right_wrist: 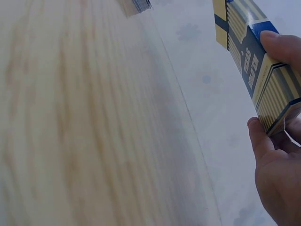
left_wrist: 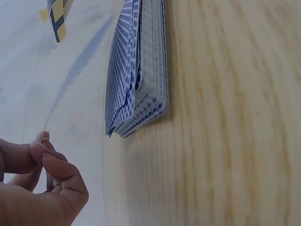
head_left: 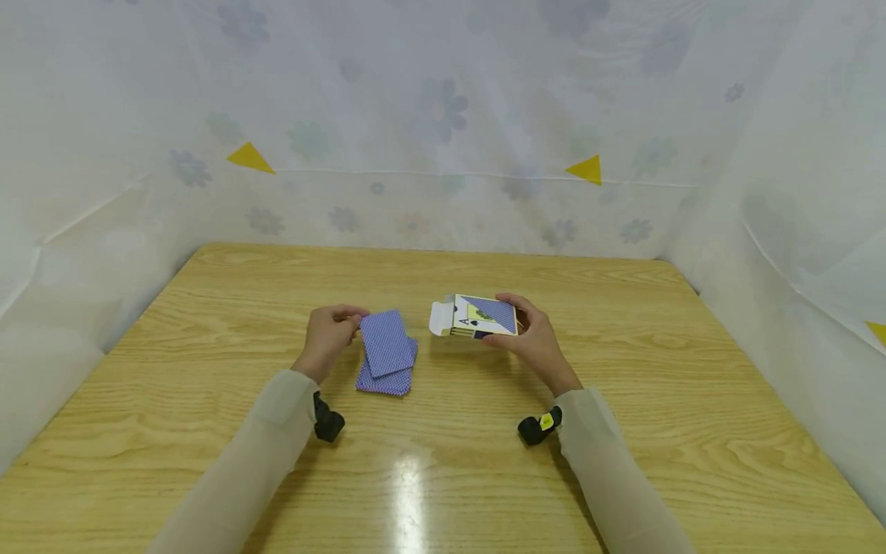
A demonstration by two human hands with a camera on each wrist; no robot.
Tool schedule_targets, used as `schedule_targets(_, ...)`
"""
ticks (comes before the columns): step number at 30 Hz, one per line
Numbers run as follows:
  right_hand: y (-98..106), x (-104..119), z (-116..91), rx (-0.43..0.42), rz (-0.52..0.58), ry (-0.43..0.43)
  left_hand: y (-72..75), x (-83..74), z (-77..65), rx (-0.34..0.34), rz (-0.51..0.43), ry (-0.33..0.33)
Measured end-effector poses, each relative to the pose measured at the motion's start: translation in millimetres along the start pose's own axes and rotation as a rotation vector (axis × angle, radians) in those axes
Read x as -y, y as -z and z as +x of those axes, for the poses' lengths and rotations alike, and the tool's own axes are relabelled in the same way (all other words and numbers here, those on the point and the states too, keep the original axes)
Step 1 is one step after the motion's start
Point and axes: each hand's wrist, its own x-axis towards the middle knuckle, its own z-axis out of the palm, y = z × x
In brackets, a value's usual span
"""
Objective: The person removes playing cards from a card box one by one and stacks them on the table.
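My left hand [head_left: 328,337] pinches the corner of a blue-backed playing card [head_left: 385,342] between thumb and fingertips. In the left wrist view that playing card [left_wrist: 79,70] shows nearly edge-on, raised over a deck of cards [left_wrist: 153,61]. The deck [head_left: 388,382] lies on the table, its edges slightly fanned. To the right, my right hand [head_left: 535,337] grips a card box [head_left: 477,315] by its closed end, thumb and fingers on opposite sides. The box's flap [head_left: 441,318] hangs open toward the left. A striped side of the box [right_wrist: 249,61] faces the right wrist camera.
The wooden table [head_left: 443,477] has its far edge against a pale flowered curtain [head_left: 429,92]. Yellow pennants [head_left: 587,169] hang on a string there. Black wrist cameras [head_left: 328,419] sit under both sleeves.
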Motion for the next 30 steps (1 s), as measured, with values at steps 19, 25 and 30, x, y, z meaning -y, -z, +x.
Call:
schedule_targets(19, -0.6, -2.0, -0.5, -0.008, 0.002, 0.014, -12.3, -2.5, 4.3, 0.071, 0.074, 0.067)
schedule_targets(25, -0.9, 0.2, -0.7, -0.002, 0.0, 0.009, -15.4, 0.7, 6.9, 0.08, 0.157, 0.069)
schedule_targets(30, -0.8, 0.1, 0.0, -0.009, 0.001, 0.004, -15.9, 1.6, 8.9, 0.105, 0.184, 0.085)
